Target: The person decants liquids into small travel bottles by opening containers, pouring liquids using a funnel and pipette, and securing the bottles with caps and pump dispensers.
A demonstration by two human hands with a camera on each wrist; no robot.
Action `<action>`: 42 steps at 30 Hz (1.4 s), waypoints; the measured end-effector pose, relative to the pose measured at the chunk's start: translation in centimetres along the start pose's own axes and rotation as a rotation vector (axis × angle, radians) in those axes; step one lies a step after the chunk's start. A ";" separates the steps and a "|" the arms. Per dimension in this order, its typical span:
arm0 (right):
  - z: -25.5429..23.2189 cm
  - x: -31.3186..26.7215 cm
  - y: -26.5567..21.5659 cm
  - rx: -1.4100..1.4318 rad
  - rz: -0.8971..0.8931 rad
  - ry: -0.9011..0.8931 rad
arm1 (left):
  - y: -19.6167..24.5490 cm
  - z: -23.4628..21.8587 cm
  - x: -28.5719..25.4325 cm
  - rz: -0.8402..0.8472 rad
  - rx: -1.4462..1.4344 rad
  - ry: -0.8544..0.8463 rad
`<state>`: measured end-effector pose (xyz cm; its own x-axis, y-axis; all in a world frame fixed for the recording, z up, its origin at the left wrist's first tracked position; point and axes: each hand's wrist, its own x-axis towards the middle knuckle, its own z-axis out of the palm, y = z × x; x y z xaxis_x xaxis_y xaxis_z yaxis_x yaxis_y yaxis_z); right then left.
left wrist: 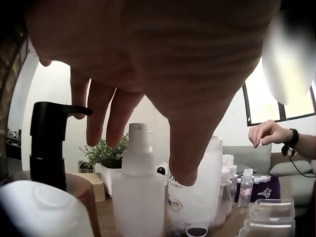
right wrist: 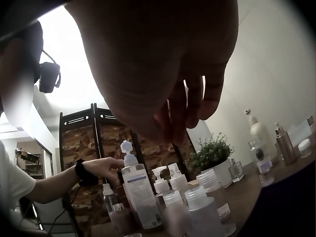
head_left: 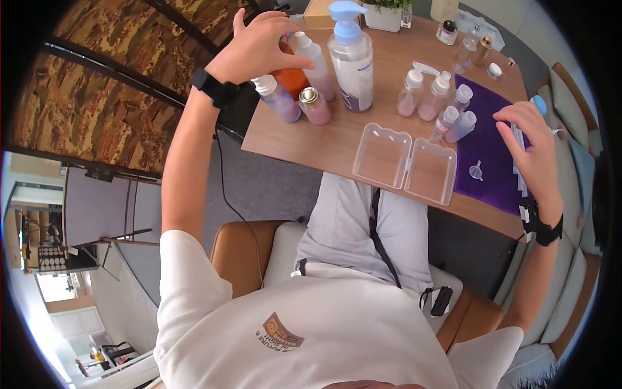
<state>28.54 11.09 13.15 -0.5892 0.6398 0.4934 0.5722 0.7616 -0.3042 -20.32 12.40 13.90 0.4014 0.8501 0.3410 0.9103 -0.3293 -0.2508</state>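
My left hand (head_left: 256, 50) hovers over the bottles at the left of the table, fingers spread and thumb apart. Below it in the left wrist view is a frosted spray bottle (left wrist: 138, 185) with a white nozzle, between thumb and fingers but not gripped. Around it stand an amber bottle (head_left: 290, 79) with a black pump (left wrist: 47, 143), a bottle with purple liquid (head_left: 280, 104) and a small pink bottle (head_left: 315, 109). A large clear bottle (head_left: 353, 71) with a blue pump is to their right. My right hand (head_left: 530, 139) hangs over the purple cloth (head_left: 483, 117) with fingers loosely bent, holding nothing.
Several small travel bottles (head_left: 435, 97) stand mid-table. An opened clear plastic case (head_left: 383, 155) lies at the front edge. A small funnel (head_left: 476, 170) rests on the cloth. Toward the back are a potted plant (head_left: 385, 16) and glass bottles (head_left: 465, 52). A sofa (head_left: 560, 292) borders the right side.
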 end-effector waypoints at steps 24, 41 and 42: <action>-0.7 -3.6 0.2 -0.026 -0.007 0.037 | 1.3 -4.3 3.0 -0.277 -0.336 -0.324; 0.2 0.1 1.5 0.114 0.120 0.048 | 5.4 -14.5 -5.4 -0.437 -0.747 0.147; 0.6 0.9 1.4 0.144 0.135 0.031 | 6.8 -14.4 -5.8 -0.414 -0.800 0.162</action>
<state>28.49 12.79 12.71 -0.4940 0.7350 0.4646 0.5555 0.6778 -0.4817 -15.01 -0.72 23.30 -0.0181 0.9153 0.4023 0.7588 -0.2495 0.6017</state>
